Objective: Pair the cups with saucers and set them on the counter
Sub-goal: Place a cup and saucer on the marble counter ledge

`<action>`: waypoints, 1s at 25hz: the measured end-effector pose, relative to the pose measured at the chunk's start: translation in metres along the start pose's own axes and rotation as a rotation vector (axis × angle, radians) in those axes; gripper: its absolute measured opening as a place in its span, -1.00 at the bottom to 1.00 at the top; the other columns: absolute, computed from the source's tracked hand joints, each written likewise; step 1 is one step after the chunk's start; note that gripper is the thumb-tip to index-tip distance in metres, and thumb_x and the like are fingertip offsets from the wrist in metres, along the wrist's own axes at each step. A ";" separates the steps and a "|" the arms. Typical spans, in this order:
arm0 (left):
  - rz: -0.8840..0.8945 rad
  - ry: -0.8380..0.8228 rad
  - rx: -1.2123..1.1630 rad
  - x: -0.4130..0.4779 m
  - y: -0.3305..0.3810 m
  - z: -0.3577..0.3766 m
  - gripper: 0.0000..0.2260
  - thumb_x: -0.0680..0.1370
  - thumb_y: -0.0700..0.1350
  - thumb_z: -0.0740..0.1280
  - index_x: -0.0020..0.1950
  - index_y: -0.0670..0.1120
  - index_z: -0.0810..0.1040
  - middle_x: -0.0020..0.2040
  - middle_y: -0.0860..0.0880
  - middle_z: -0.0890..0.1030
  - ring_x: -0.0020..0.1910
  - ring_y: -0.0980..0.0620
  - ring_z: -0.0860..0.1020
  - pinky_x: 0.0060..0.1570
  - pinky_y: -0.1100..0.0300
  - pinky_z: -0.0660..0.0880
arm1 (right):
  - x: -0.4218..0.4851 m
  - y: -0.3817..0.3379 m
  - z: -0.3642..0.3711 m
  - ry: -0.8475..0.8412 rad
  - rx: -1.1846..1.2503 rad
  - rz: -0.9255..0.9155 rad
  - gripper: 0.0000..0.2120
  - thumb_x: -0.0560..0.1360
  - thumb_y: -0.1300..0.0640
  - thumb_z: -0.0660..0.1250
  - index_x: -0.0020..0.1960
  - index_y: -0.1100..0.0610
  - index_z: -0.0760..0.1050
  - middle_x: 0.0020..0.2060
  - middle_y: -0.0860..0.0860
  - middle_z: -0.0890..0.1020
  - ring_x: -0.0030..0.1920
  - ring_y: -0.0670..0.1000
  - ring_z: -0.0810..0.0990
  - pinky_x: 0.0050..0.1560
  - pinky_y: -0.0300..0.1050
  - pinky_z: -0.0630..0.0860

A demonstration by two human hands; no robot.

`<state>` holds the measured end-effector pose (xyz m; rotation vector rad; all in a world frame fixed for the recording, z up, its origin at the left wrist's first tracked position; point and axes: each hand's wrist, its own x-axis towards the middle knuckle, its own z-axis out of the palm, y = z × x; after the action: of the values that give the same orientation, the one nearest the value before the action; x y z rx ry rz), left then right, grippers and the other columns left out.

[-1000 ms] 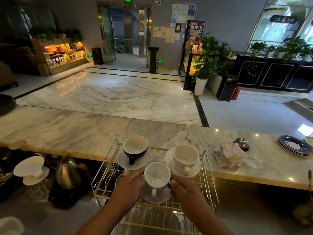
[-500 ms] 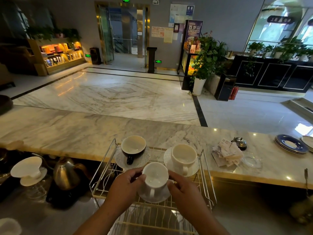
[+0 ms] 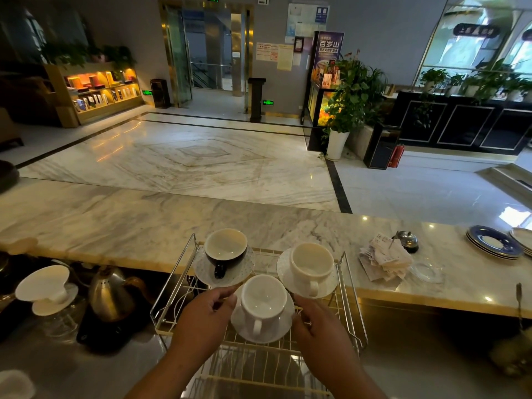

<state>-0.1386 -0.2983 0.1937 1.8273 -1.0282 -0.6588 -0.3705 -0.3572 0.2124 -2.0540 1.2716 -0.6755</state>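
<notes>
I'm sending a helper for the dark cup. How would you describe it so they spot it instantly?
On the gold wire dish rack against the marble counter stand three cups on saucers. Take the far-left one: the black cup with a cream inside on a speckled white saucer. The other two cups are white all over.

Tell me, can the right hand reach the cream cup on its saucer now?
Probably yes: the cream cup stands just beyond the right hand, nothing between, but that hand now holds the white saucer.
</notes>
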 end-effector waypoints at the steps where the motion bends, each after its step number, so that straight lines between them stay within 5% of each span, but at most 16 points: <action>1: -0.003 -0.010 0.023 0.000 -0.004 0.000 -0.84 0.61 0.05 0.41 0.10 0.34 0.61 -0.09 0.32 0.64 -0.02 0.27 0.62 -0.15 0.39 0.47 | -0.001 0.003 0.001 -0.012 -0.025 -0.003 -0.65 0.64 0.00 0.27 0.40 -0.20 0.46 0.10 -0.33 0.53 0.03 -0.30 0.55 0.07 -0.31 0.53; 3: -0.001 -0.025 0.053 0.002 -0.010 0.001 -0.80 0.60 0.03 0.42 0.22 0.23 0.64 -0.07 0.34 0.59 -0.02 0.31 0.57 -0.14 0.41 0.44 | -0.003 0.010 0.005 -0.045 -0.053 0.011 -0.68 0.64 -0.01 0.27 0.38 -0.18 0.48 0.05 -0.34 0.53 0.00 -0.31 0.55 0.02 -0.37 0.47; 6: 0.000 -0.020 0.068 0.005 -0.010 -0.004 -0.86 0.59 0.07 0.42 0.11 0.31 0.63 -0.10 0.31 0.64 -0.04 0.27 0.61 -0.18 0.42 0.45 | -0.004 0.013 0.007 -0.059 -0.049 0.024 -0.73 0.63 -0.02 0.28 0.30 -0.23 0.51 -0.04 -0.38 0.51 -0.05 -0.33 0.57 -0.04 -0.40 0.46; 10: -0.029 0.163 0.163 0.020 -0.005 -0.017 -0.90 0.56 0.17 0.42 -0.01 0.25 0.52 -0.15 0.24 0.60 -0.13 0.22 0.60 -0.28 0.27 0.47 | 0.012 0.012 -0.008 0.201 0.028 0.154 -0.85 0.59 -0.05 0.35 -0.10 -0.28 0.46 -0.26 -0.18 0.67 -0.20 -0.32 0.64 -0.32 -0.31 0.58; 14: -0.051 0.219 0.204 0.041 0.004 -0.022 -0.77 0.54 0.24 0.41 0.03 0.17 0.46 -0.20 0.23 0.55 -0.20 0.24 0.54 -0.35 0.24 0.39 | 0.037 0.011 -0.020 0.253 0.001 0.226 -0.85 0.54 -0.13 0.41 -0.04 -0.21 0.43 -0.33 -0.16 0.65 -0.36 -0.31 0.64 -0.45 -0.35 0.49; 19: -0.012 0.187 0.294 0.055 0.009 -0.019 -0.84 0.56 0.17 0.41 -0.15 0.16 0.54 -0.22 0.20 0.61 -0.21 0.23 0.55 -0.33 0.24 0.40 | 0.050 0.018 -0.016 0.213 -0.099 0.219 -0.91 0.56 -0.10 0.40 -0.08 -0.13 0.55 -0.36 -0.20 0.61 -0.26 -0.48 0.56 -0.49 -0.43 0.40; 25: 0.025 0.166 0.192 0.033 0.007 -0.014 -0.85 0.55 0.16 0.42 0.00 0.21 0.47 -0.17 0.19 0.61 -0.20 0.23 0.57 -0.34 0.28 0.43 | 0.036 0.011 -0.016 0.291 -0.076 0.141 -0.90 0.54 -0.17 0.34 -0.05 -0.17 0.48 -0.31 -0.17 0.61 -0.36 -0.21 0.63 -0.39 -0.35 0.51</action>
<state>-0.1133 -0.3219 0.2053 1.9942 -1.0302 -0.3967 -0.3737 -0.3979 0.2191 -1.9529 1.6120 -0.8966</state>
